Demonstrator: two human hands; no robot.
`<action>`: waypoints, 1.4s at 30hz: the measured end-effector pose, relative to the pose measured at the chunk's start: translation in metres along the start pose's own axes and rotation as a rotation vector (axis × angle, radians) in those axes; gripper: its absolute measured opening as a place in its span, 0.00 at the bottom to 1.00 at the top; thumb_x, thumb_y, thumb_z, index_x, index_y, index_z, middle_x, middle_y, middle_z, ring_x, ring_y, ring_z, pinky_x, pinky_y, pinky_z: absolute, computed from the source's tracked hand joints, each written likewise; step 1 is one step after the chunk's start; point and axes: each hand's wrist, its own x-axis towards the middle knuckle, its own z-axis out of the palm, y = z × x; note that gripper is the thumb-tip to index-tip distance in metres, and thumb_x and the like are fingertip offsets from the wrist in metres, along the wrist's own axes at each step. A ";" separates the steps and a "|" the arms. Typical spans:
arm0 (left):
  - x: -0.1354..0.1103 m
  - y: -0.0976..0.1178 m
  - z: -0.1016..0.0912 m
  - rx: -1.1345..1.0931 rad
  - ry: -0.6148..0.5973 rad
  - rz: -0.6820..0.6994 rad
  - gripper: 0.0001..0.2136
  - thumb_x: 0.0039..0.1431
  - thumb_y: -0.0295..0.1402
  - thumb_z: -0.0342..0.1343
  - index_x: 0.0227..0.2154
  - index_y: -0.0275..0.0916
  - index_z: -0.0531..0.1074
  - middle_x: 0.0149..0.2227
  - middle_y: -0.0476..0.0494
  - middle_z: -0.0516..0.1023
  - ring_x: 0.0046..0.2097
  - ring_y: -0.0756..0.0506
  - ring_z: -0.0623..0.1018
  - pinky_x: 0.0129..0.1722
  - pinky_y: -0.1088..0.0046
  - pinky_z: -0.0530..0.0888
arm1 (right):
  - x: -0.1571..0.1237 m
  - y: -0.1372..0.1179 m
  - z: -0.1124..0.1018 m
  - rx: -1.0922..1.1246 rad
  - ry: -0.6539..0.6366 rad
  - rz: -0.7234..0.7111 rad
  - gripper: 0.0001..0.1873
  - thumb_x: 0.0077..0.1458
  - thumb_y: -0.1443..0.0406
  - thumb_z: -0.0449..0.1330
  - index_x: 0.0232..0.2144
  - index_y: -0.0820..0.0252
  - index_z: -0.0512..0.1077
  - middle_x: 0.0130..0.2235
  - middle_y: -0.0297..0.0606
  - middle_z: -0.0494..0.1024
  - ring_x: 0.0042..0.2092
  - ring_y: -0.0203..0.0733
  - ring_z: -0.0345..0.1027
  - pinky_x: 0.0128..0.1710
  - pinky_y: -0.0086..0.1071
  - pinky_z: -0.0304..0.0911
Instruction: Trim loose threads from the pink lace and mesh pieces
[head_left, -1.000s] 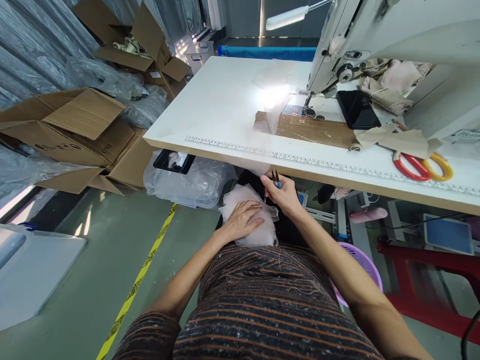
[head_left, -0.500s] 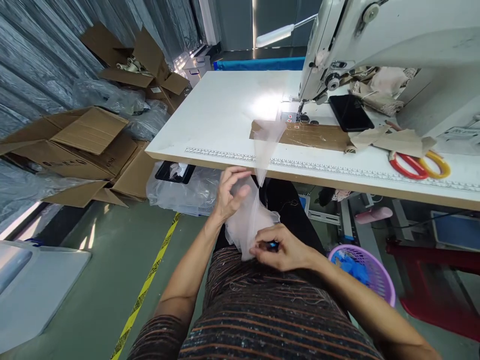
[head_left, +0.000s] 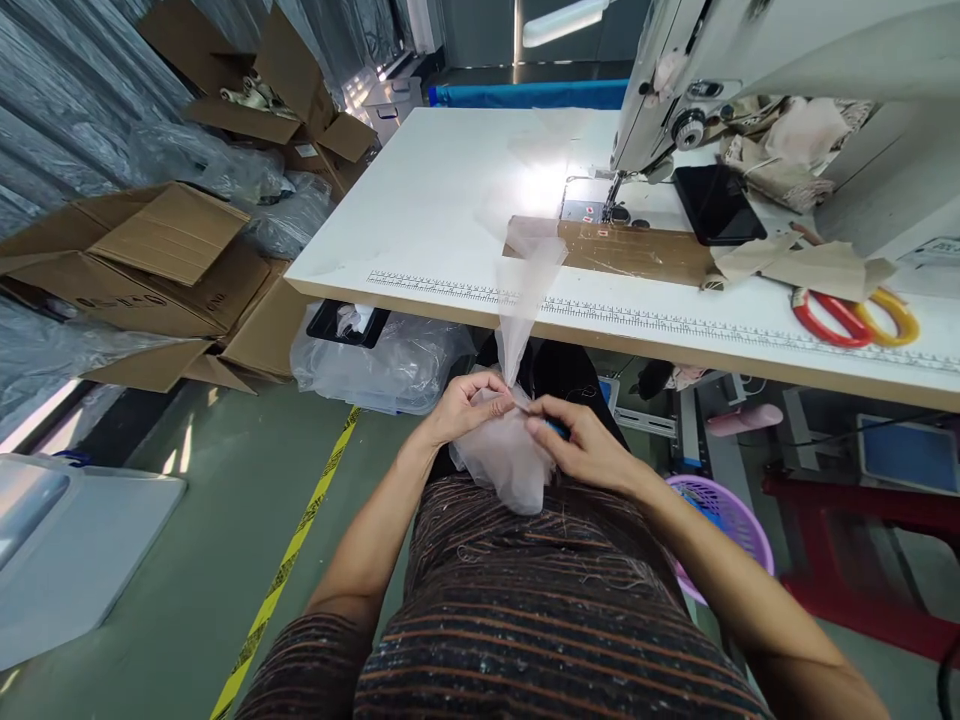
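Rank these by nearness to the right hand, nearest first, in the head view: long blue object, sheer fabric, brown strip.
1. Sheer fabric: touching the right hand.
2. Brown strip: on the table, ahead.
3. Long blue object: beyond the table's far edge.

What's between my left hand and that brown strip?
Sheer pale fabric, running from your left hand over the table edge and ruler markings, in the head view.
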 end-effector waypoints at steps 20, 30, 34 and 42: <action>-0.009 0.009 -0.006 0.033 -0.009 0.016 0.21 0.56 0.52 0.62 0.28 0.35 0.79 0.27 0.45 0.77 0.31 0.48 0.74 0.31 0.75 0.71 | 0.045 0.007 0.005 -0.071 0.046 0.010 0.33 0.64 0.38 0.43 0.25 0.58 0.64 0.24 0.32 0.66 0.26 0.35 0.55 0.27 0.31 0.48; -0.009 0.011 -0.008 -0.001 -0.021 -0.054 0.20 0.56 0.49 0.62 0.23 0.35 0.72 0.22 0.53 0.64 0.25 0.53 0.61 0.25 0.77 0.60 | 0.042 0.009 0.005 -0.166 0.014 -0.028 0.31 0.67 0.42 0.43 0.26 0.57 0.65 0.22 0.31 0.64 0.25 0.35 0.54 0.27 0.31 0.48; -0.010 0.010 -0.007 0.004 -0.017 -0.098 0.20 0.56 0.49 0.62 0.25 0.35 0.74 0.22 0.52 0.66 0.25 0.54 0.61 0.25 0.78 0.59 | 0.045 0.013 0.012 -0.168 0.086 0.027 0.31 0.66 0.41 0.44 0.24 0.57 0.65 0.22 0.32 0.64 0.25 0.35 0.54 0.27 0.31 0.47; -0.003 -0.009 -0.008 0.162 -0.122 -0.047 0.15 0.62 0.44 0.57 0.34 0.35 0.79 0.33 0.45 0.79 0.35 0.48 0.75 0.37 0.73 0.71 | 0.020 0.031 0.009 0.210 -0.195 0.133 0.33 0.57 0.35 0.51 0.25 0.57 0.64 0.23 0.28 0.61 0.24 0.33 0.51 0.24 0.29 0.50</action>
